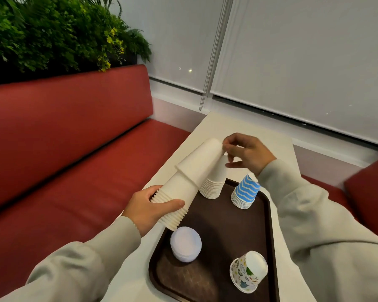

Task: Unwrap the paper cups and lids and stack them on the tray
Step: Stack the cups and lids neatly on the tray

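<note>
white cup stack (194, 171), held tilted over the left edge of the tray (227, 225). gripped at the ribbed rim end by the left hand (148, 209), fingers curled round; pinched at the far base end by the right hand (247, 153). likely weighs little, crushes easily, slides apart where nested; best taken at the stiffer rims. on the tray: lids (186, 244), 1 standing white stack (213, 184), blue-striped cups (246, 192), patterned cups (248, 272).
</note>
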Demonstrator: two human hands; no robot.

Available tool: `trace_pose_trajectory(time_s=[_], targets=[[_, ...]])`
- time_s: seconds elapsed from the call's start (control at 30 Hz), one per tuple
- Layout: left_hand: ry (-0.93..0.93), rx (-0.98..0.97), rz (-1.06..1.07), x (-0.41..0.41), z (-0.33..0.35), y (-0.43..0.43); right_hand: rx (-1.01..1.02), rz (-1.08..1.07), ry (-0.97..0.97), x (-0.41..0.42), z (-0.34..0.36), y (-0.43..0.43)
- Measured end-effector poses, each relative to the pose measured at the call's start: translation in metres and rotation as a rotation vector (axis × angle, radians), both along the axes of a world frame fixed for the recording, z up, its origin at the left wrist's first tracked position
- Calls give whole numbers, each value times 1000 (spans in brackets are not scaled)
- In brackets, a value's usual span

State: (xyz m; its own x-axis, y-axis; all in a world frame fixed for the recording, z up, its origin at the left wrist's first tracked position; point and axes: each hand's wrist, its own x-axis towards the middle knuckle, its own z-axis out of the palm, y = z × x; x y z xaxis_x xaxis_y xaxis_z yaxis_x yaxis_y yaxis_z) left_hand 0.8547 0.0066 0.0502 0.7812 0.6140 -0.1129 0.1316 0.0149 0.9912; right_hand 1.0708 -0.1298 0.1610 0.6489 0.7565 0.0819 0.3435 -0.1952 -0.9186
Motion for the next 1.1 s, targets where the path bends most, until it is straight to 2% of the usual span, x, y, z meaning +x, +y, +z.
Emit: trace_pose_trajectory(time_s=[0.1, 0.17, 0.23, 0.37, 0.5, 0.73, 0.8, 0.87, 0.93, 1.0, 1.1], targets=[[23, -12, 28, -8, -7, 5, 91, -182, -22, 19, 13, -10], [29, -25, 53, -13, -11, 8, 89, -337, -167, 36, 19, -14], [30, -36, 84, -15, -14, 10, 37, -461, -392, 49, 25, -15], [41, -52, 101, -17, -15, 12, -136, -462, -723, 59, 27, -9], [25, -64, 104, -20, -15, 13, -442, -388, -800, 58, 2, 5], [-20, -59, 146, -22, -10, 14, -710, -227, -731, 39, -52, 9], [-33, -71, 147, -20, -9, 14, -682, -238, -736, 31, -53, 7], [-40, -76, 134, -18, -6, 13, -522, -251, -692, 21, -48, 8], [-45, -71, 110, -14, -5, 9, -338, -215, -472, 10, -39, 12], [-61, -73, 98, -10, -2, 4, -279, -78, -202, -4, -30, 14], [-77, -45, 77, -5, 2, -2, -222, 84, -19, -18, -24, 13]])
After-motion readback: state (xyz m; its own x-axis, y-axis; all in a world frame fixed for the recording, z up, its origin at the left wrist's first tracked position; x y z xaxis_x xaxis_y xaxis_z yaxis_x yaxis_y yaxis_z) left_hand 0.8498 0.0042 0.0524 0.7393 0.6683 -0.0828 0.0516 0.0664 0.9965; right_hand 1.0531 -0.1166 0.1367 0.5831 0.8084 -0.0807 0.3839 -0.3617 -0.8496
